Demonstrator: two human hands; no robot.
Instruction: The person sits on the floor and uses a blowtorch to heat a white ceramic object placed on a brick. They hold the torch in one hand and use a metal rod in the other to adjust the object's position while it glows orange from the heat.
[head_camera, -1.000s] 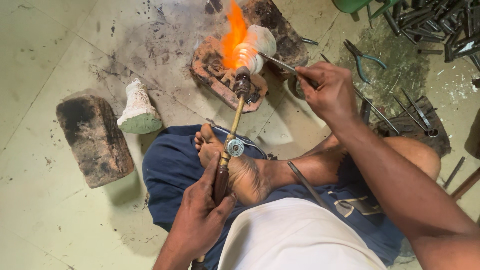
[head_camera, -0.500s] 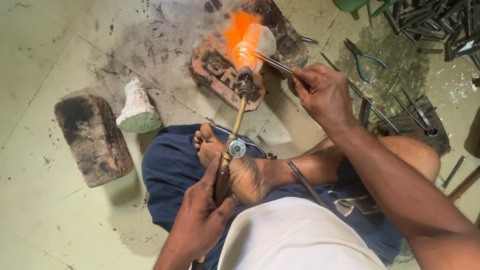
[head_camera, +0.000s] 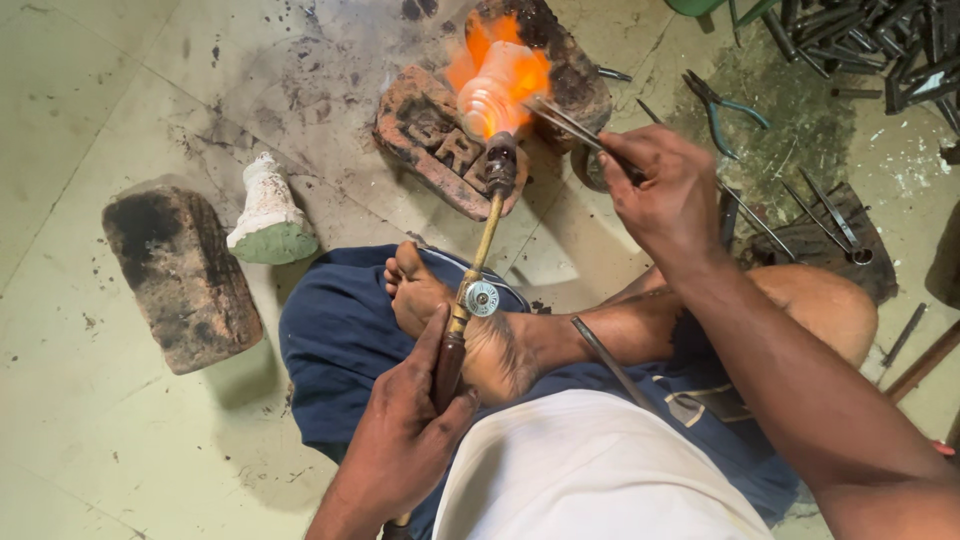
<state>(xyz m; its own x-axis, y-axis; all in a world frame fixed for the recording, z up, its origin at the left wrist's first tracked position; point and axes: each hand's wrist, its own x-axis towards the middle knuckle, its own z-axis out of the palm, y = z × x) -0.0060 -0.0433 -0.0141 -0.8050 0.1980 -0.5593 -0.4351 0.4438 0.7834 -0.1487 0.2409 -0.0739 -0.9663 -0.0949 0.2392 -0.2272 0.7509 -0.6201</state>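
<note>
My left hand (head_camera: 405, 430) grips the dark handle of a brass gas torch (head_camera: 478, 250) that runs up over my bare foot (head_camera: 470, 320). Its nozzle throws an orange flame (head_camera: 495, 75) onto a pale lump resting on a charred brick (head_camera: 430, 135). My right hand (head_camera: 665, 190) pinches long metal tweezers (head_camera: 565, 120), whose tips reach into the flame from the right. What the tweezer tips hold is lost in the glare.
A blackened block (head_camera: 180, 275) lies on the floor at the left, with a white and green plaster mould (head_camera: 268, 215) beside it. Pliers (head_camera: 720, 105), metal rods (head_camera: 860, 40) and small tools (head_camera: 820, 215) are scattered at the upper right. A thin rod (head_camera: 610, 360) leans on my leg.
The flame has shrunk and spread lower over the pale lump. My right hand has shifted slightly left with the tweezers. My left hand holds the torch steady.
</note>
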